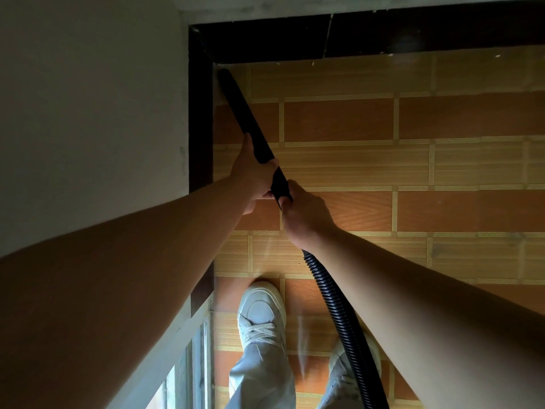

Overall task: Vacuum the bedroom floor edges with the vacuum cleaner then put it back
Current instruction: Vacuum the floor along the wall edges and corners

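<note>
A black vacuum wand (240, 104) slants from my hands up to the floor corner, its tip touching the floor where the two dark skirting boards (200, 113) meet. My left hand (253, 172) grips the wand partway down. Just behind it, my right hand (306, 212) holds the wand's end where the ribbed black hose (339, 314) joins. The hose runs down past my right leg and out of the bottom of the view. The vacuum cleaner's body is not in view.
The floor (413, 172) has orange and tan wood-pattern tiles. A pale wall (88, 98) stands on the left, with a window frame (188, 349) at the lower left. My two feet in white shoes (261, 311) stand near the left skirting.
</note>
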`<state>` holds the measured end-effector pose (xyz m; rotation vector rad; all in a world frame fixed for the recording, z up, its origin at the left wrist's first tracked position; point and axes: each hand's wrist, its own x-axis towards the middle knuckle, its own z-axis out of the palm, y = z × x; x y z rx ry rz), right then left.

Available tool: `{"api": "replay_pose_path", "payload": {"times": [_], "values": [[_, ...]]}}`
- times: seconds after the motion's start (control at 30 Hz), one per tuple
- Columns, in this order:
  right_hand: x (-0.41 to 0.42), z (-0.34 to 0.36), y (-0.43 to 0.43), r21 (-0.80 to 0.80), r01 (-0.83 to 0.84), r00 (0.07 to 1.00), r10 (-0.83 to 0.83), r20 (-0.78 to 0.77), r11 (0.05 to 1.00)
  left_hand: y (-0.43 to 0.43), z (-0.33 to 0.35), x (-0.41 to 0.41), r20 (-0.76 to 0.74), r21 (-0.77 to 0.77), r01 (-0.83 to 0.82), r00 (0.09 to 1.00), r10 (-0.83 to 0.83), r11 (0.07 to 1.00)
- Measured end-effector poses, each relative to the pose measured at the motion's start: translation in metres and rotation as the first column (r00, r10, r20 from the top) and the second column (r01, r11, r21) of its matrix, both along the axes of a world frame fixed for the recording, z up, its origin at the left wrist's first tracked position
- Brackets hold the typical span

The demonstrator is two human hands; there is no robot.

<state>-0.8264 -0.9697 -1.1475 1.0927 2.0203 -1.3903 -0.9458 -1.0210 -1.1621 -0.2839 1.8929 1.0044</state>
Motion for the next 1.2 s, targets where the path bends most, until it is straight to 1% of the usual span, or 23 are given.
{"api": "replay_pose_path", "payload": {"times": [0.13,0.3,0.47,0.6,0.83,1.03,1.2], "values": [[0.007,0.001,-0.007,0.020,0.013,1.000,-0.013,-0.007,1.000,-0.002,0.003,0.006,0.008,-0.004,0.006,1.000,-0.006,1.000],[0.009,-0.001,-0.005,0.022,-0.037,0.999,0.037,0.019,0.999,-0.005,0.003,0.013,-0.002,-0.001,-0.051,0.999,0.051,0.999],[0.026,0.006,-0.016,0.022,-0.032,0.999,0.032,0.008,0.999,-0.015,0.008,0.025,0.028,0.003,-0.014,1.000,0.014,1.000],[0.031,0.006,-0.022,0.033,-0.033,0.999,0.032,0.019,0.999,-0.018,0.009,0.031,0.035,0.009,-0.018,0.999,0.017,1.000],[0.028,0.006,-0.011,0.036,0.048,0.999,-0.049,0.003,0.998,0.001,0.014,0.025,0.038,0.024,0.042,0.998,-0.043,0.999],[0.047,0.004,-0.002,0.056,0.138,0.990,-0.139,0.017,0.989,0.024,0.014,0.039,0.042,0.038,0.129,0.991,-0.131,0.991],[0.055,0.005,0.005,0.070,0.181,0.982,-0.184,0.037,0.981,0.038,0.011,0.047,0.048,0.039,0.178,0.983,-0.180,0.983]]}}
